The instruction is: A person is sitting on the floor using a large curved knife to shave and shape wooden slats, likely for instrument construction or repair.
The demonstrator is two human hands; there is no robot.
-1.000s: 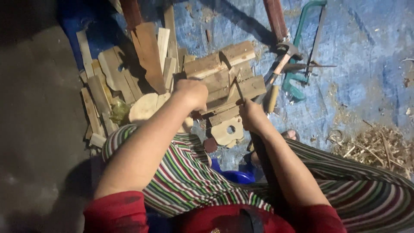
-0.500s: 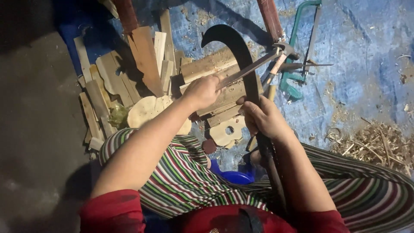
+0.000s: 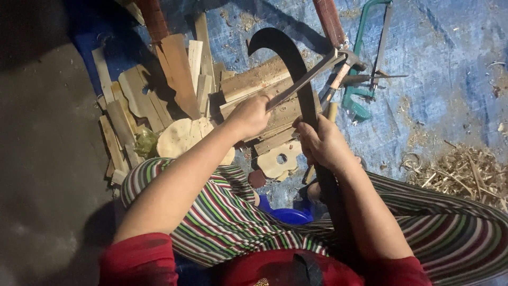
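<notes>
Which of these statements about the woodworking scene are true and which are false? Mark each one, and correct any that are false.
1. The right hand grips a dark curved blade whose hooked tip points up and away from the person. True.
2. The left hand is empty and rests on the striped cloth. False: it holds a thin wooden strip laid across the blade.
3. A green-framed hacksaw lies on the blue tarp. True.
4. The wood shavings are piled on the left, beside the cut wooden pieces. False: they lie at the right edge of the tarp.
5. Cut wooden pieces lie in a heap beyond the person's knees. True.
</notes>
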